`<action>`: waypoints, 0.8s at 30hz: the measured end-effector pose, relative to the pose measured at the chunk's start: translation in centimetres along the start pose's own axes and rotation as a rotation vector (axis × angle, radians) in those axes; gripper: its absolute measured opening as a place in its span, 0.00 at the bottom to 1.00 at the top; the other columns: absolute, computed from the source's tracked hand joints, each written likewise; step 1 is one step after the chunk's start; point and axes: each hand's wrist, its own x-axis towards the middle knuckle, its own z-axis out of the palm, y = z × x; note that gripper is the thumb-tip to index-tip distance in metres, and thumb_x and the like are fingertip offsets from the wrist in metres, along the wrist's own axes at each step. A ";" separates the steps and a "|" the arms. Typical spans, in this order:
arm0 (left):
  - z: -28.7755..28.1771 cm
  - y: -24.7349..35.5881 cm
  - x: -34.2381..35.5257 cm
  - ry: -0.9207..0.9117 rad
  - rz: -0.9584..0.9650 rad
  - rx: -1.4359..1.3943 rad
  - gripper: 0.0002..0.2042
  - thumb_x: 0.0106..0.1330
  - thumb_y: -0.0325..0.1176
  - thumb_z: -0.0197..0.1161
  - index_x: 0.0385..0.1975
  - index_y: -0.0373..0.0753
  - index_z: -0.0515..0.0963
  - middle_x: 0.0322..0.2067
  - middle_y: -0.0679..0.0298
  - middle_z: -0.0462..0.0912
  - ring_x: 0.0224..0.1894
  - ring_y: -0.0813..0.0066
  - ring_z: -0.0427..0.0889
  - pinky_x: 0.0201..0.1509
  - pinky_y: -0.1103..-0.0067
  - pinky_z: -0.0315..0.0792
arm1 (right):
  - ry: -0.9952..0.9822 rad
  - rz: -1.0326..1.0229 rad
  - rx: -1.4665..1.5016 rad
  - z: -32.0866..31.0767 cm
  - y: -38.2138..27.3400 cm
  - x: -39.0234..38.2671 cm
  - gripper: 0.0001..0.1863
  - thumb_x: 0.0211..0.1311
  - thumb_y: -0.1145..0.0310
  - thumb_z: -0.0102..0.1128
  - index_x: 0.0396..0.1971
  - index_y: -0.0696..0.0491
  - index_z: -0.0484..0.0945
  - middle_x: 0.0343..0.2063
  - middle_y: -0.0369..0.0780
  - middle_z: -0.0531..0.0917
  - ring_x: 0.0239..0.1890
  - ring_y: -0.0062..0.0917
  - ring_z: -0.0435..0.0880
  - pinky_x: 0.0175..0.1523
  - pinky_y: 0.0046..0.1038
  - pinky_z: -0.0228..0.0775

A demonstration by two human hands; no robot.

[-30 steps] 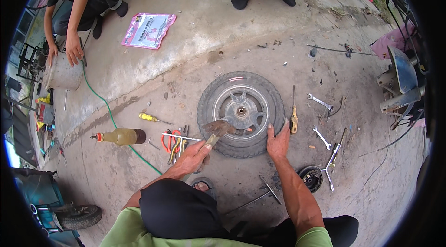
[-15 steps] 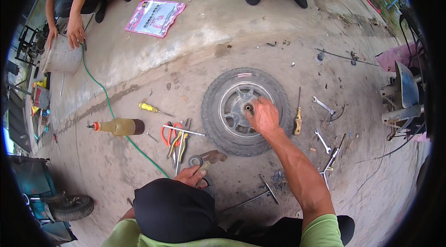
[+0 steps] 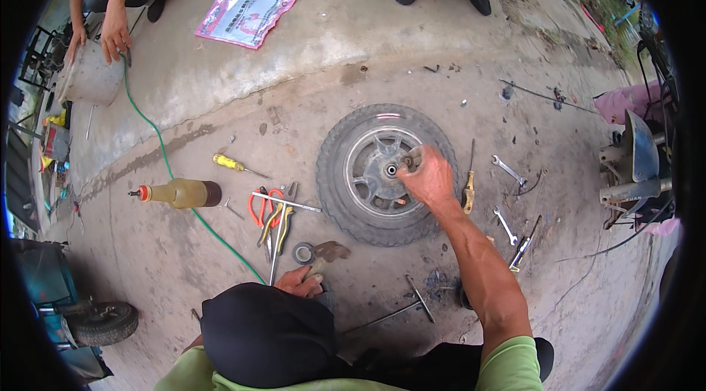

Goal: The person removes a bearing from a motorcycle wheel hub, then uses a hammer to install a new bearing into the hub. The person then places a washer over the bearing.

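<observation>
A small wheel with a black tyre lies flat on the ground before me. Its grey hub shows a round metal centre. Just right of that centre, my right hand is closed in a pinch on a small round metal part, partly covered by the fingers. My left hand is closed round the pale handle of a hammer with a rusty brown head, low in front of me. A roll of black tape lies beside the hammer. My covered head hides part of the left arm.
Orange-handled scissors, pliers, a yellow screwdriver and an oil bottle lie to the left. Spanners, another screwdriver and a T-handle wrench lie to the right. Two people crouch beyond; one holds a whitish bucket.
My right hand has moved slightly right off the hub's centre with the small round part, baring the centre. My left hand stays low by the hammer.
</observation>
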 end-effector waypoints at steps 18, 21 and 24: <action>-0.1 -3.8 0.9 0.115 -0.169 -0.410 0.22 0.77 0.52 0.58 0.44 0.35 0.82 0.31 0.63 0.87 0.27 0.79 0.78 0.32 0.79 0.70 | -0.098 0.732 1.581 -3.6 7.8 -5.7 0.13 0.70 0.59 0.60 0.44 0.52 0.82 0.39 0.38 0.87 0.34 0.24 0.82 0.38 0.25 0.73; -0.4 -4.2 1.3 0.079 -0.167 -0.403 0.21 0.76 0.51 0.60 0.41 0.36 0.82 0.31 0.63 0.87 0.26 0.79 0.77 0.32 0.80 0.70 | -0.140 0.789 1.582 -3.5 8.0 -5.6 0.14 0.71 0.58 0.57 0.45 0.52 0.82 0.38 0.39 0.87 0.33 0.25 0.82 0.38 0.26 0.73; -0.2 -5.2 1.0 0.105 -0.089 -0.295 0.20 0.74 0.51 0.61 0.39 0.36 0.82 0.30 0.63 0.87 0.27 0.78 0.80 0.33 0.78 0.72 | -0.178 0.812 1.556 -3.5 6.9 -5.8 0.15 0.71 0.55 0.55 0.42 0.51 0.82 0.36 0.39 0.86 0.32 0.26 0.80 0.36 0.25 0.72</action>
